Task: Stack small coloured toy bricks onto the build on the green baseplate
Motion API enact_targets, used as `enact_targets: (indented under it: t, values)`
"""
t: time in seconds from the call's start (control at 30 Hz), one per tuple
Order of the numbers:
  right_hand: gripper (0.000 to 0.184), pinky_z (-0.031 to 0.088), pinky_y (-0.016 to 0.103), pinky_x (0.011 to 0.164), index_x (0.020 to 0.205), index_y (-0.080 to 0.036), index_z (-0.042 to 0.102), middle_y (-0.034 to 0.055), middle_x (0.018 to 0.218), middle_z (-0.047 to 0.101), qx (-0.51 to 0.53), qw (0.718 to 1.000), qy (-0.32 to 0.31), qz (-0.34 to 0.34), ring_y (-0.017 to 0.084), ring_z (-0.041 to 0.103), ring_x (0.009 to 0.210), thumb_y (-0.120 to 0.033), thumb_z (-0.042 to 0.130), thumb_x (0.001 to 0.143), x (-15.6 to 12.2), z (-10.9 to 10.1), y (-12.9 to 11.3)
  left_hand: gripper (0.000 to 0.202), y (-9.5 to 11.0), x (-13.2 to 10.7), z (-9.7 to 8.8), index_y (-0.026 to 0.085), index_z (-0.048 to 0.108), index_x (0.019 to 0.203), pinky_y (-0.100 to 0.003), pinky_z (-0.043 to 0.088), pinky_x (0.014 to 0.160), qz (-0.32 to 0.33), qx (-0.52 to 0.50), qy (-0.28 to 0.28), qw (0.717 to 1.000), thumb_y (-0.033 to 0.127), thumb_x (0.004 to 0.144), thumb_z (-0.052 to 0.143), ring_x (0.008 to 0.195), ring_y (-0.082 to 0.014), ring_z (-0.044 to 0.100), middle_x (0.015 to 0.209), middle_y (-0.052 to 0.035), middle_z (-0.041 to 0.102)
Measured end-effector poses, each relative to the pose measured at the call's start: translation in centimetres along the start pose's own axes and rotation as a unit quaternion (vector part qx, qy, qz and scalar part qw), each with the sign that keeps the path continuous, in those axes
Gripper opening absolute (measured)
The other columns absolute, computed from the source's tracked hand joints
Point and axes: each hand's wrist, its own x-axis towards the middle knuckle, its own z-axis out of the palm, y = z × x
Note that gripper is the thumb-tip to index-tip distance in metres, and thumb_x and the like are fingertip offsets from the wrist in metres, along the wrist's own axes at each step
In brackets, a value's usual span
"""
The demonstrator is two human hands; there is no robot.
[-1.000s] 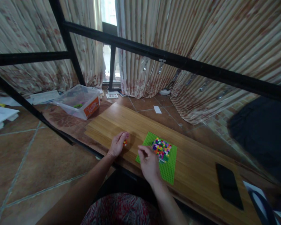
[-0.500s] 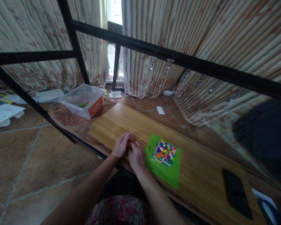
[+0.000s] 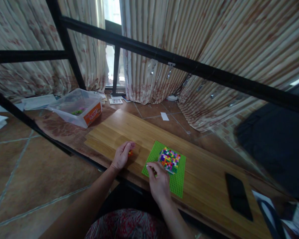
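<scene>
My left hand (image 3: 122, 155) is curled over the wooden board, closed around a few small orange and yellow building bricks (image 3: 130, 152) that show below the fingers. My right hand (image 3: 159, 179) is over the near left part of a green studded baseplate (image 3: 178, 182), with thumb and forefinger pinched. A tiny whitish bit shows at those fingertips, too small to name. Just beyond the right hand, a square block of multicoloured building bricks (image 3: 169, 158) stands on the baseplate. The fingers partly cover its near left corner.
A dark phone-like slab (image 3: 238, 196) lies on the right of the wooden board (image 3: 201, 176). A clear plastic tub (image 3: 77, 108) with some green pieces stands beyond the board's left end. Black metal rails (image 3: 139, 48) cross in front of striped curtains (image 3: 159, 30).
My right hand has parted from the left and moved right, over the baseplate. My left hand stays over the board, its bricks now showing. The whole view has shifted slightly.
</scene>
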Motion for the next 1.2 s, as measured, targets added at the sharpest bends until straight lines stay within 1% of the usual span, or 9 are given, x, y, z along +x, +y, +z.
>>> enact_targets:
  t: [0.1,0.2,0.33,0.4,0.53,0.87,0.97,1.1,1.2]
  values:
    - [0.021,0.048,0.029,0.076,0.090,-0.024,0.069,0.0033,0.092,0.069,-0.002,0.999,0.043,0.021,0.017,0.063,0.086,-0.030,0.050,0.091,-0.6,-3.2,0.7,0.050,0.0,0.0,-0.1,0.016,0.069,0.096,-0.036,0.050,0.091,-0.002,0.007,0.001,1.000,0.062,0.082,0.055,0.092,-0.0216,0.065,0.098,-0.0095,0.070]
    - [0.023,0.048,0.031,0.078,0.091,-0.022,0.070,0.0049,0.094,0.069,-0.008,0.994,0.098,0.051,0.018,0.063,0.086,-0.036,0.052,0.090,-0.3,-5.7,2.2,0.049,0.0,0.1,-0.1,0.016,0.070,0.095,-0.036,0.051,0.091,-0.001,0.010,0.006,1.000,0.062,0.081,0.056,0.093,-0.0219,0.066,0.098,-0.0094,0.070]
    - [0.025,0.048,0.032,0.075,0.089,-0.020,0.071,0.0059,0.090,0.069,-0.021,0.984,0.160,0.078,0.019,0.063,0.080,-0.040,0.056,0.085,1.1,-7.5,4.5,0.048,0.2,0.0,-0.1,0.016,0.070,0.094,-0.035,0.052,0.090,0.001,0.013,0.007,1.000,0.061,0.081,0.058,0.091,-0.0208,0.066,0.096,-0.0087,0.070]
    - [0.027,0.048,0.032,0.074,0.088,-0.020,0.072,0.0060,0.088,0.070,-0.022,0.982,0.169,0.079,0.019,0.063,0.079,-0.041,0.056,0.084,2.0,-7.8,5.5,0.049,0.3,0.1,0.0,0.016,0.070,0.094,-0.036,0.052,0.090,0.002,0.015,0.006,1.000,0.062,0.080,0.058,0.092,-0.0213,0.066,0.097,-0.0088,0.070]
    - [0.031,0.048,0.033,0.074,0.089,-0.019,0.072,0.0075,0.090,0.071,-0.031,0.984,0.156,0.084,0.020,0.062,0.079,-0.043,0.055,0.083,3.2,-7.6,6.8,0.051,0.3,0.1,0.0,0.017,0.070,0.095,-0.038,0.051,0.091,0.001,0.015,0.005,1.000,0.064,0.079,0.058,0.092,-0.0223,0.066,0.097,-0.0090,0.070]
    - [0.033,0.047,0.037,0.080,0.091,-0.020,0.073,0.0068,0.088,0.073,-0.098,0.984,0.133,0.070,0.022,0.064,0.082,-0.045,0.054,0.083,3.9,-7.6,7.1,0.050,0.5,0.0,0.0,0.017,0.070,0.095,-0.038,0.050,0.093,-0.003,0.029,0.005,1.000,0.063,0.080,0.058,0.093,-0.0224,0.066,0.098,-0.0089,0.070]
    - [0.034,0.048,0.037,0.079,0.092,-0.020,0.073,0.0068,0.086,0.073,-0.088,0.983,0.145,0.075,0.022,0.064,0.080,-0.047,0.055,0.082,3.7,-7.6,7.3,0.049,0.5,0.0,0.1,0.018,0.070,0.093,-0.038,0.050,0.093,-0.002,0.026,0.006,1.000,0.063,0.079,0.058,0.093,-0.0225,0.065,0.098,-0.0085,0.070]
    - [0.037,0.049,0.036,0.077,0.092,-0.019,0.073,0.0089,0.091,0.074,-0.065,0.975,0.188,0.096,0.022,0.065,0.081,-0.049,0.054,0.083,3.2,-7.8,7.3,0.047,0.5,0.0,0.1,0.019,0.071,0.092,-0.038,0.051,0.092,0.002,0.030,0.002,1.000,0.063,0.079,0.058,0.092,-0.0228,0.065,0.094,-0.0079,0.071]
    - [0.040,0.048,0.036,0.076,0.094,-0.017,0.073,0.0103,0.091,0.073,-0.054,0.971,0.203,0.112,0.022,0.064,0.082,-0.051,0.055,0.082,3.1,-7.8,7.1,0.047,0.6,0.0,0.0,0.019,0.071,0.092,-0.037,0.051,0.091,0.008,0.039,0.000,0.999,0.062,0.080,0.058,0.090,-0.0224,0.065,0.093,-0.0078,0.071]
